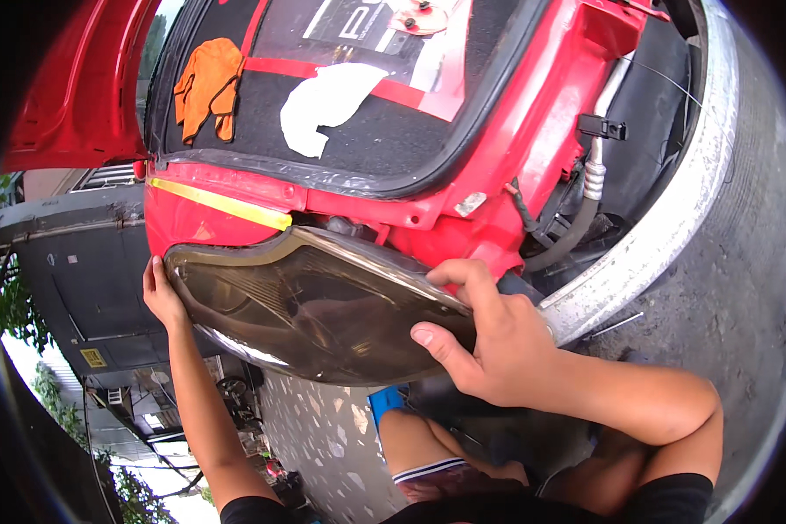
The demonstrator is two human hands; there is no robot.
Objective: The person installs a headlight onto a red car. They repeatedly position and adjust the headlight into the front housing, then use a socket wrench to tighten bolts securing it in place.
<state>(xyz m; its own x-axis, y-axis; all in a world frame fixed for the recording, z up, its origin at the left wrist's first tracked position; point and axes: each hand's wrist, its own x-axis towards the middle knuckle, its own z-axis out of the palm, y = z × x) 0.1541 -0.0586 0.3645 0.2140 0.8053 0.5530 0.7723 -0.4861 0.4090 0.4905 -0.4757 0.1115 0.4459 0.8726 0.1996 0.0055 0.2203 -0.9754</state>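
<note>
A large smoked-lens headlight (323, 306) sits at the corner of a red car (203, 229), in front of me. My left hand (162, 295) is at its left end, fingers closed along the edge beside the red fender. My right hand (502, 336) grips the right end, with the index finger over the upper rim and the thumb against the lens. The other fingertips of this hand are hidden. Yellow tape (223, 203) runs along the fender edge just above the headlight. Behind the headlight's upper rim, a dark gap shows part of its housing.
An orange glove (210, 87) and a white cloth-like piece (327, 106) lie on the dark, carpet-like surface above. A bare metal bumper beam (672, 240) curves along the right, near a dark hose (568, 240). A raised red panel (79, 87) stands at the left.
</note>
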